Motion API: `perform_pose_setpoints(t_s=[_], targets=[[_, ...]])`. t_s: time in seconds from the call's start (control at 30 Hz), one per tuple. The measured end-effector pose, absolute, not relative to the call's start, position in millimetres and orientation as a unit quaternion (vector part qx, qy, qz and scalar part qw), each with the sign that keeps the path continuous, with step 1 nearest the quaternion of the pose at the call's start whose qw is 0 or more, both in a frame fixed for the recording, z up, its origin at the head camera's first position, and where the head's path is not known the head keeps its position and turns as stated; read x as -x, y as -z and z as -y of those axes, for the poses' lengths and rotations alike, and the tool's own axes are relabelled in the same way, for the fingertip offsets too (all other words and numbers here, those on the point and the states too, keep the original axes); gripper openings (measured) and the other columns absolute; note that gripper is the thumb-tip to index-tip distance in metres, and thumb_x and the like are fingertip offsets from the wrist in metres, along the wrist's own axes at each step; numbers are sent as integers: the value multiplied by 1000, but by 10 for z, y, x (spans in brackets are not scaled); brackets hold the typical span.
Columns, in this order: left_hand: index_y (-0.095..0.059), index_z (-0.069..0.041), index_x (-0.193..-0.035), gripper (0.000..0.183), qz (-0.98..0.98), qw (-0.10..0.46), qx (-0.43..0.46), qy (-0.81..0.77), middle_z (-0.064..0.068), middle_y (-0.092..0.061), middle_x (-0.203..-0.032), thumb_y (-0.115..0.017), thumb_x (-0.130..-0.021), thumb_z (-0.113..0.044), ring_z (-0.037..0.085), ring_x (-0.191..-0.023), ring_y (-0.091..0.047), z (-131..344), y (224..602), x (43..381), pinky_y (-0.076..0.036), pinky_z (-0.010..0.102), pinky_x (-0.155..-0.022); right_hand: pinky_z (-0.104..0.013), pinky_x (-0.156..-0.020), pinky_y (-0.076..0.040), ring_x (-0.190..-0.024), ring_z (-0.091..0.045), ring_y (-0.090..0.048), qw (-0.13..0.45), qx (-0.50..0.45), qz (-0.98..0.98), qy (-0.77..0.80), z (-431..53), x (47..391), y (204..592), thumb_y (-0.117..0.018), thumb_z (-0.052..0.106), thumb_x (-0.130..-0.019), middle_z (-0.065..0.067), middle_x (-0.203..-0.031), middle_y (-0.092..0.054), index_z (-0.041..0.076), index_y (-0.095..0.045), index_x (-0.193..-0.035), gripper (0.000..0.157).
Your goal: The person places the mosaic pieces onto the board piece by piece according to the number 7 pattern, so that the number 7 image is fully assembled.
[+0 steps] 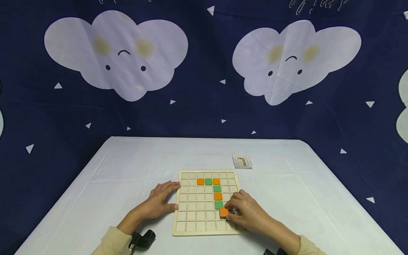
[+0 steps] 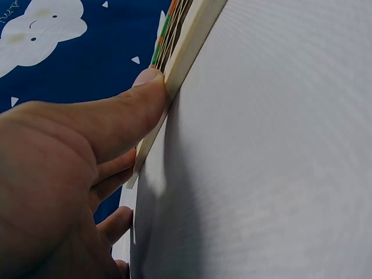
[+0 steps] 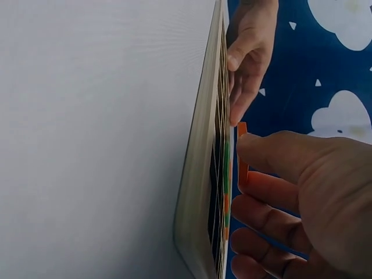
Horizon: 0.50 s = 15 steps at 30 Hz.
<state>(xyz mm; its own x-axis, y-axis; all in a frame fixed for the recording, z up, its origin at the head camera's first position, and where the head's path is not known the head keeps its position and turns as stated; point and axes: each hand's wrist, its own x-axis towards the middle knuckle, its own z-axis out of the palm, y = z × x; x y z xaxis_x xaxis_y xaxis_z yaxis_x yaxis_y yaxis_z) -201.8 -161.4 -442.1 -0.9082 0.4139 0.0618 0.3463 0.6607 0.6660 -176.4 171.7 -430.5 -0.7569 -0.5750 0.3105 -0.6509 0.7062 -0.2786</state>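
A pale wooden grid board [image 1: 191, 216] lies flat on the table. My right hand [image 1: 250, 214] pinches an orange square tile [image 1: 224, 212] between thumb and fingers, over the board just below the lowest green tile [image 1: 219, 205]. The right wrist view shows that tile [image 3: 243, 165] raised off the board. Along the top, an orange tile [image 1: 200, 181], a green tile [image 1: 208, 181] and another orange tile [image 1: 216, 181] sit in a row; alternating tiles run down from its right end. With thumb and fingertips, my left hand [image 1: 157, 202] touches the board's left edge, its fingers extended.
Behind the board's right corner lies a small printed card [image 1: 242, 162] with a grid pattern in orange and green. A white cloth [image 1: 127, 159] covers the table. At its back hangs a dark blue curtain [image 1: 204, 117] with clouds. A black wrist device [image 1: 145, 239] sits at the left sleeve.
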Motion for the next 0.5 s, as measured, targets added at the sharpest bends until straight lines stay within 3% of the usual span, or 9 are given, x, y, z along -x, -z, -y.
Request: perform_pose_setpoints(t_s=[0.5], targets=[[-46,-8,-138,67,-909,47,-211,-356,12,-37,-149,-72,-81,-32,41,-143,-19,1620,4420,2016,-1,64,-114,-20,-72,-41,-82,0,-40,104,-350,913,-179,-1603,1768,4311,-78,30,-74,13,-86,-60,20,-71,-89,20]])
